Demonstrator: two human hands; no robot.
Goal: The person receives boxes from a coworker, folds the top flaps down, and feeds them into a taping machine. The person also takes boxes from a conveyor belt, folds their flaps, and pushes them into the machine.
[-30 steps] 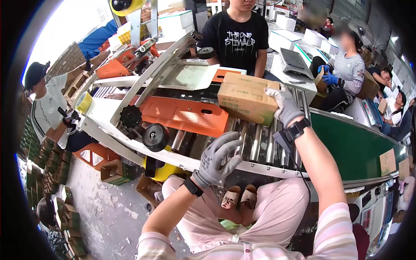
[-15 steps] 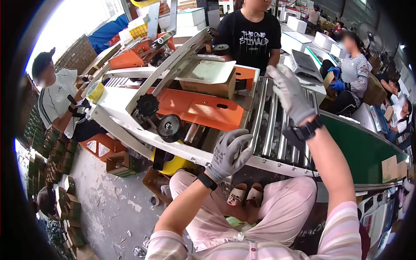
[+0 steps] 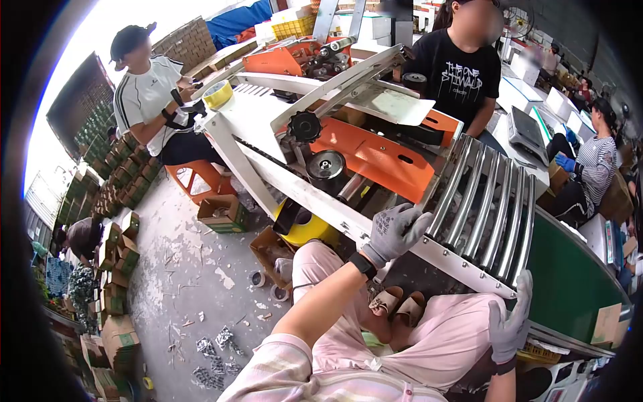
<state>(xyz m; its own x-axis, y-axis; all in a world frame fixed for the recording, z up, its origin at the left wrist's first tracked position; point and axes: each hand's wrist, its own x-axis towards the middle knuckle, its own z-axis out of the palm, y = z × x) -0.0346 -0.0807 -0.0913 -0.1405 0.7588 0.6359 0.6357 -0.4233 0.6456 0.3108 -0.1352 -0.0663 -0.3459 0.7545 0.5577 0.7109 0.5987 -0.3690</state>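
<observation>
My left hand (image 3: 398,234), in a grey work glove, is at the white side rail (image 3: 348,224) of the machine, beside the roller conveyor (image 3: 479,208). Its fingers are loosely bent and apart, with nothing seen in them. Lower right, my gloved right hand (image 3: 510,323) is open, fingers stretched upward and thumb apart, near the corner of the rollers and above my knee. The metal rollers between the hands carry nothing. To their left lies the machine's orange plate (image 3: 368,157), with a black wheel (image 3: 326,165) and a black knob (image 3: 305,126).
A green conveyor belt (image 3: 569,258) runs off to the right. One person in a black shirt (image 3: 462,74) stands behind the machine; another in white (image 3: 149,94) sits at left by a yellow tape roll (image 3: 217,94). Open cartons (image 3: 223,214) stand on the floor.
My right hand has dropped from above the rollers to beside their near end. My left hand has moved against the rail, fingers more bent. The view has turned, shifting the machine rightward.
</observation>
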